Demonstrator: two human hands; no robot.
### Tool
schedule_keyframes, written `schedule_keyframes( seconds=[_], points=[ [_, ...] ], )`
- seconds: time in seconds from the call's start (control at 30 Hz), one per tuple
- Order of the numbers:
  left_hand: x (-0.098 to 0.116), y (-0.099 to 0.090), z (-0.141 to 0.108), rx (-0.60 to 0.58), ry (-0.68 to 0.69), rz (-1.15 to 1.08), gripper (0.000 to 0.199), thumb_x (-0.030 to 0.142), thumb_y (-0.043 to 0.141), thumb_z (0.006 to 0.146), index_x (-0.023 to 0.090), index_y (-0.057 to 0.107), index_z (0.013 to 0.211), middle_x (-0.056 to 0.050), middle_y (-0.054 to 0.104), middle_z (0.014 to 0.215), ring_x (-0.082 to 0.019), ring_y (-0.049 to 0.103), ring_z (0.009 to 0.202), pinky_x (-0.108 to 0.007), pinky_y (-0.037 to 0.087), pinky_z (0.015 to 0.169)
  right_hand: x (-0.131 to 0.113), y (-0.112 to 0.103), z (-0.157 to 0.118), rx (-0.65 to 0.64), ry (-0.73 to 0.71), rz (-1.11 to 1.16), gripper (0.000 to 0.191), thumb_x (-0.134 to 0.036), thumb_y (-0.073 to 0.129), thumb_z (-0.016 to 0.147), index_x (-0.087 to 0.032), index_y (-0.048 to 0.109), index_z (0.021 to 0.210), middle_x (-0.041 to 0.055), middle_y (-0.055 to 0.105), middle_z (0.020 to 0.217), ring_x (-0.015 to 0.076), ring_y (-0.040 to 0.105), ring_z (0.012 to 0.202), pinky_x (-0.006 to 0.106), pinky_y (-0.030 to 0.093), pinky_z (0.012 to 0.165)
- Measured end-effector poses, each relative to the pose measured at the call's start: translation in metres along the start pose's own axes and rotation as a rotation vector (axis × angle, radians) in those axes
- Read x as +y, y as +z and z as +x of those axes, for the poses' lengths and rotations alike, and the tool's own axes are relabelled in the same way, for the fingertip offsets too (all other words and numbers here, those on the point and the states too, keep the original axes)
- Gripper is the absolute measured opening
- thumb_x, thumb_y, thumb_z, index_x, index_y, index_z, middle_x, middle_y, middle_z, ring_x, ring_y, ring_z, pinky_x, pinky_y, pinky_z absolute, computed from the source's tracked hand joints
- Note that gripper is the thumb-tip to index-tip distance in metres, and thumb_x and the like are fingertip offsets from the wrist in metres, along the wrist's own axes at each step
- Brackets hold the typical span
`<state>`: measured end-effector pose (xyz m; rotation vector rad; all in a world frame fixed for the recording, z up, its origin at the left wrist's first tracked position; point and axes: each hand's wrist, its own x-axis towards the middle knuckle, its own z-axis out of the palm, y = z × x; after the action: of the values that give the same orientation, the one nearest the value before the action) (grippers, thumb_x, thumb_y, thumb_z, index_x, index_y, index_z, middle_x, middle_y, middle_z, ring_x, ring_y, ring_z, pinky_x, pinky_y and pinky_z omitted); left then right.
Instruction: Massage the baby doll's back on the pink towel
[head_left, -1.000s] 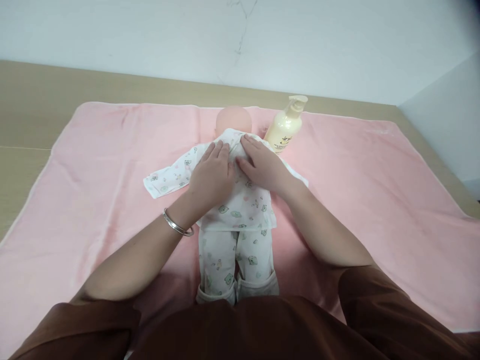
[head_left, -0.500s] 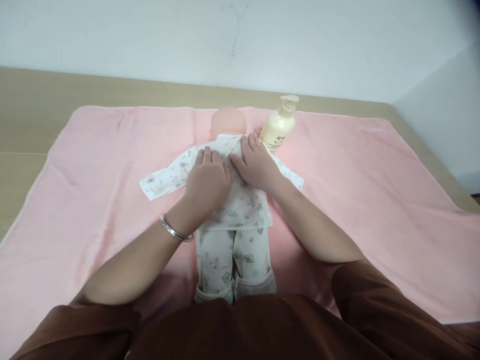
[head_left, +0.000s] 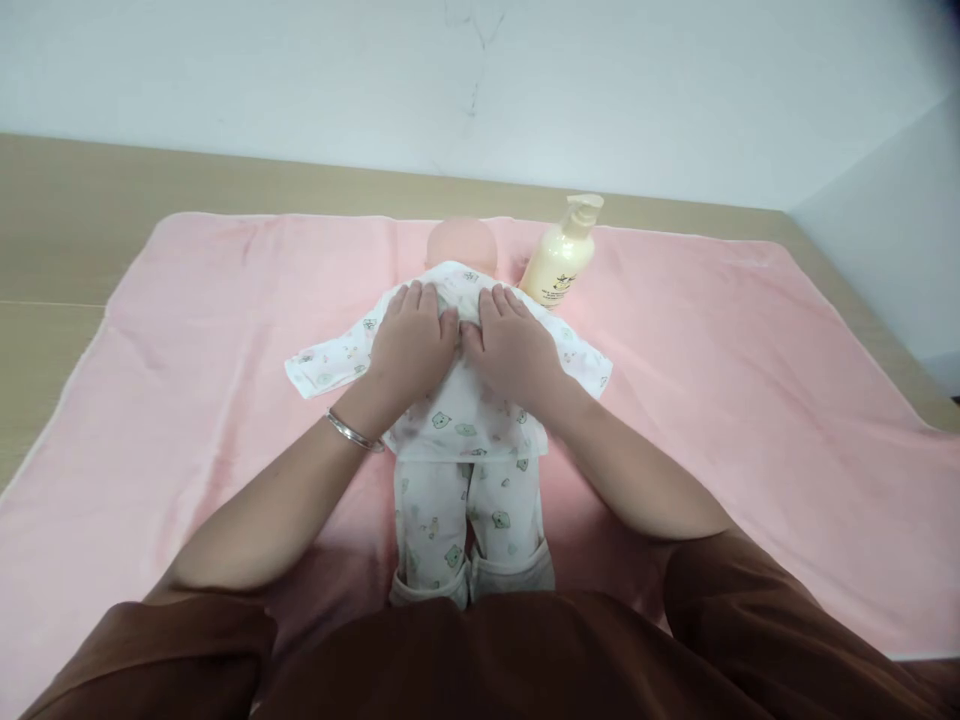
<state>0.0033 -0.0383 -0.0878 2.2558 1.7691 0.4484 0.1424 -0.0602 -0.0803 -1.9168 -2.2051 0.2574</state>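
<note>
Two bare hands press flat on the upper part of a doll's printed shirt [head_left: 472, 425], thumbs close together. Left hand [head_left: 412, 345] and right hand [head_left: 517, 355] each have an open grip, fingers extended, clasping nothing. The doll [head_left: 461, 243] lies on a pink blanket [head_left: 720, 400] over the tabletop [head_left: 52, 200], head at twelve o'clock, printed trousers [head_left: 431, 510] at six. Between one and two o'clock from the hands is a cream pump bottle [head_left: 560, 262].

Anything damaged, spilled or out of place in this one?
Thin dark lines, possibly cracks, mark the wall behind the table; they break its plain surface. I see no spill on the pink blanket.
</note>
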Motion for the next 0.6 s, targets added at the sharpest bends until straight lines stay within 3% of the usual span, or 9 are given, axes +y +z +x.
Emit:
schedule_keyframes(
  seconds=[0.13,0.27,0.37,0.47,0.53,0.6],
  points=[
    [0.015,-0.007,-0.023,-0.119,-0.032,0.083,0.067,0.035,0.025,0.106,-0.006,0.026,0.16,-0.028,0.023,0.169,-0.039,0.021,0.161,-0.055,0.024,0.133,0.015,0.0,0.021,-0.022,0.018,0.018,0.066,-0.034,0.03,0.106,0.005,0.033,0.159,0.0222,0.034,0.167,0.0336,0.028,0.159,0.048,0.022,0.134],
    [0.006,-0.012,-0.018,-0.179,0.019,0.031,0.064,0.033,0.026,0.105,-0.004,0.029,0.157,-0.027,0.025,0.169,-0.036,0.018,0.163,-0.053,0.022,0.134,0.01,0.006,0.013,0.021,0.004,-0.019,0.065,-0.033,0.03,0.106,0.006,0.033,0.158,0.0243,0.035,0.166,0.0364,0.029,0.158,0.052,0.021,0.133],
    [-0.009,-0.008,0.003,-0.105,0.089,-0.082,0.05,0.028,0.03,0.101,0.002,0.053,0.137,-0.025,0.047,0.156,-0.034,0.038,0.154,-0.053,0.033,0.129,-0.003,0.011,-0.007,0.056,-0.056,-0.039,0.065,-0.031,0.03,0.105,0.006,0.032,0.159,0.0279,0.031,0.166,0.0378,0.027,0.159,0.054,0.022,0.133],
    [-0.02,-0.001,0.019,-0.021,0.066,-0.198,0.04,0.028,0.031,0.099,0.009,0.062,0.117,-0.021,0.066,0.129,-0.03,0.061,0.124,-0.05,0.047,0.115,-0.012,0.013,-0.02,0.078,-0.108,-0.035,0.064,-0.031,0.031,0.106,0.004,0.03,0.16,0.029,0.026,0.168,0.0385,0.022,0.16,0.055,0.022,0.133],
    [-0.023,0.004,0.023,0.023,0.044,-0.225,0.041,0.03,0.03,0.099,0.01,0.062,0.115,-0.02,0.068,0.123,-0.03,0.062,0.117,-0.049,0.049,0.111,-0.012,0.011,-0.019,0.061,-0.107,-0.006,0.065,-0.032,0.032,0.105,0.002,0.03,0.161,0.0272,0.025,0.169,0.0373,0.021,0.161,0.054,0.021,0.134],
    [-0.023,0.009,0.022,0.067,0.043,-0.214,0.045,0.031,0.028,0.101,0.01,0.061,0.123,-0.02,0.066,0.13,-0.029,0.059,0.125,-0.048,0.045,0.117,-0.006,0.008,-0.01,0.018,-0.091,0.038,0.066,-0.033,0.034,0.105,0.001,0.03,0.161,0.0249,0.024,0.17,0.0351,0.02,0.162,0.051,0.02,0.134]
  ],
)
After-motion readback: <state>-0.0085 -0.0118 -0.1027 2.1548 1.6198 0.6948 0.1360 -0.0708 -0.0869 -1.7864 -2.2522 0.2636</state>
